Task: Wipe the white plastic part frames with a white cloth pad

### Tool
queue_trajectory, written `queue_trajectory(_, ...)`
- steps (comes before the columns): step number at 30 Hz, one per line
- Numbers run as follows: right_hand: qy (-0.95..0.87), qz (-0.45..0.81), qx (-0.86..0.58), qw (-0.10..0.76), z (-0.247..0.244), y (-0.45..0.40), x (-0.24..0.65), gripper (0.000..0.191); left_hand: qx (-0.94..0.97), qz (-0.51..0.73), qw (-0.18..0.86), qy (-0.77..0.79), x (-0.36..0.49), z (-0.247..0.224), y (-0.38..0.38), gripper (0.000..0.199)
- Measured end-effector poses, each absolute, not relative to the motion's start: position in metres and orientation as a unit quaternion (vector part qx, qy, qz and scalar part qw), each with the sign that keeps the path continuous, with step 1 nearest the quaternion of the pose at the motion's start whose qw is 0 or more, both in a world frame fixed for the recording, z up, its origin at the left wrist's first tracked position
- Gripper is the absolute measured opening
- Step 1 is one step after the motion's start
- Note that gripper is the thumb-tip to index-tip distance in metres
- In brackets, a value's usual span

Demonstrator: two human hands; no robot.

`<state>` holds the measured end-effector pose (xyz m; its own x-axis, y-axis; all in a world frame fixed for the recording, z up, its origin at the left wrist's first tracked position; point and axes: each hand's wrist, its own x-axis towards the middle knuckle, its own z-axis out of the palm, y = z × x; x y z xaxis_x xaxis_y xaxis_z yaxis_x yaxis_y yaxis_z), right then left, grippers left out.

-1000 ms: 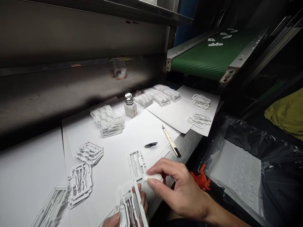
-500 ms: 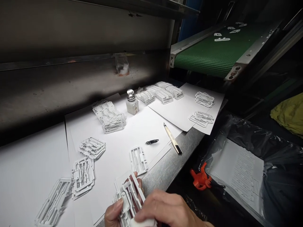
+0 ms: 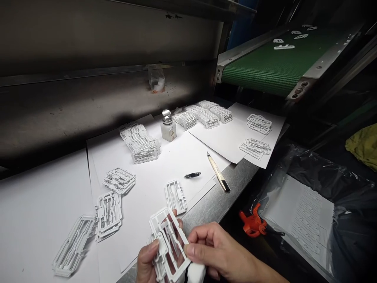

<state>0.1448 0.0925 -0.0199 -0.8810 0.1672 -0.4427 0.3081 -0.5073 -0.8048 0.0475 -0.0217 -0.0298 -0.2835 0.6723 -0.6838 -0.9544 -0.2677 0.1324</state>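
Observation:
My left hand grips a white plastic lattice frame from below, with the fingers curling around its lower part. My right hand sits at the frame's right side, its fingertips against the frame's edge. A white cloth or cotton wad shows beneath those fingers, partly hidden by the hand and cut off by the picture's bottom edge. A single similar frame lies on the paper just beyond my hands, and the frame in my grip does not appear to touch it.
Stacks of white frames lie on white paper. A bottle with a metal top, craft knife and small black tool stand beyond. A green conveyor belt runs at upper right.
The held frame has risen and turned more upright. My right hand has moved up to the frame's right side, with the white wad still beneath it. The whole view has shifted slightly.

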Motion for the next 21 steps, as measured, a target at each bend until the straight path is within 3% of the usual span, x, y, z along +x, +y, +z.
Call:
queue_trajectory(5,0.485,-0.839,0.244,0.032,-0.025,0.096,0.152,0.032,-0.265,0.757,0.535,0.266,0.048,-0.025,-0.017,0.032)
queue_trajectory(9,0.536,-0.803,0.259,0.038,-0.030,0.099,0.157,0.034,-0.236,0.751,0.473,0.396,0.049,-0.015,-0.010,0.041)
queue_trajectory(17,0.542,-0.783,0.288,-0.102,-0.017,0.084,0.153,0.034,-0.153,0.714,0.378,0.569,0.055,-0.009,-0.001,0.054)
queue_trajectory(21,0.682,-0.678,0.207,-0.177,-0.014,0.073,0.149,0.022,-0.114,0.697,0.351,0.615,0.052,-0.006,-0.002,0.052)
